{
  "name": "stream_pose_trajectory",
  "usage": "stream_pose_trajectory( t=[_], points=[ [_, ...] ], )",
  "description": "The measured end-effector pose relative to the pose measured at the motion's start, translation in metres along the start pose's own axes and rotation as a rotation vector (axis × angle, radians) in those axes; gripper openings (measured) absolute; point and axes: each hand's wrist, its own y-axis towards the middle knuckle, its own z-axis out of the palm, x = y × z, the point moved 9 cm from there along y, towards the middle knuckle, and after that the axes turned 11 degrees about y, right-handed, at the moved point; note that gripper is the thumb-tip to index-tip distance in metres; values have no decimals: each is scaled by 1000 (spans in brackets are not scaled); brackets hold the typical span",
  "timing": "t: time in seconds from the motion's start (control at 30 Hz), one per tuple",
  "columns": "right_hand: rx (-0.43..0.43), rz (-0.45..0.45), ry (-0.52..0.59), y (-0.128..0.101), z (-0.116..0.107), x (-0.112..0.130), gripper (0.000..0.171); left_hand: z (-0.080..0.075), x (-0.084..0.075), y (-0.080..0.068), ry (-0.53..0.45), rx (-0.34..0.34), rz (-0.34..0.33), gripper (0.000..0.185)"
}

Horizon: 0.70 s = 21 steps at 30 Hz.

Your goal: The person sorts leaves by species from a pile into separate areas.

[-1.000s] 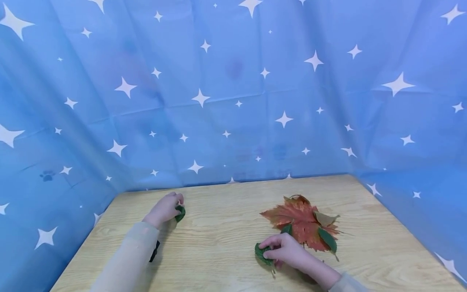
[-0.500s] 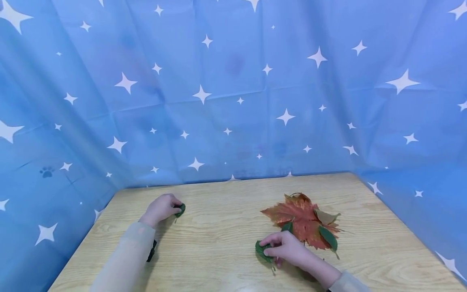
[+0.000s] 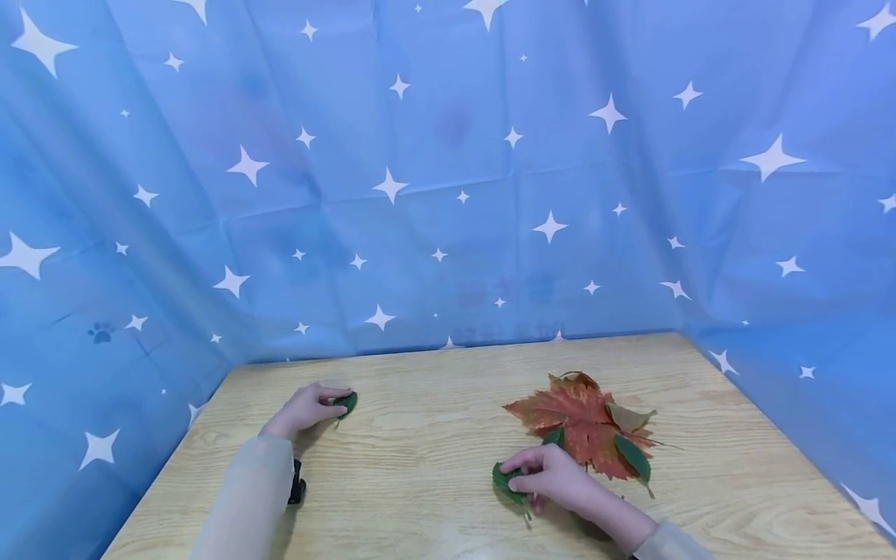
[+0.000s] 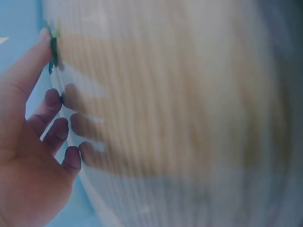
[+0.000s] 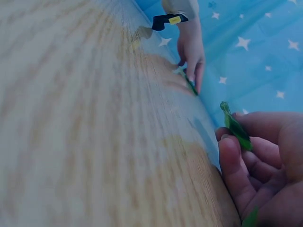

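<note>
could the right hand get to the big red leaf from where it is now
Probably yes. The right hand pinches a small green leaf on the table, and the big red leaf lies just beyond its fingers with nothing between them. It would likely have to let the green leaf go first.

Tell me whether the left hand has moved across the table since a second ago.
Yes, slightly. The left hand with its small green leaf has drawn a little nearer the table's front edge, away from the blue backdrop.

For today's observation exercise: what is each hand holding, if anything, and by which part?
The right hand pinches a green leaf by its edge. The left hand touches a small green leaf on the table with a fingertip; a grip cannot be told.
</note>
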Motion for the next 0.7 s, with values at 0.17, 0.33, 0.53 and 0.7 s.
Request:
stream_pose_trajectory(
  t=[0.17,0.33,0.53,0.7],
  points=[
    [-10,0,1,0,2,1,23,2,6,1,-49,16,5,43],
    [-13,3,7,0,1,1,24,1,2,1,6,10,65,45],
    [-20,0,15,0,1,4,26,1,-2,-2,94,17,0,47],
    [-37,-51,-85,6,0,17,26,5,3,-1,101,32,-75,46]
  ],
)
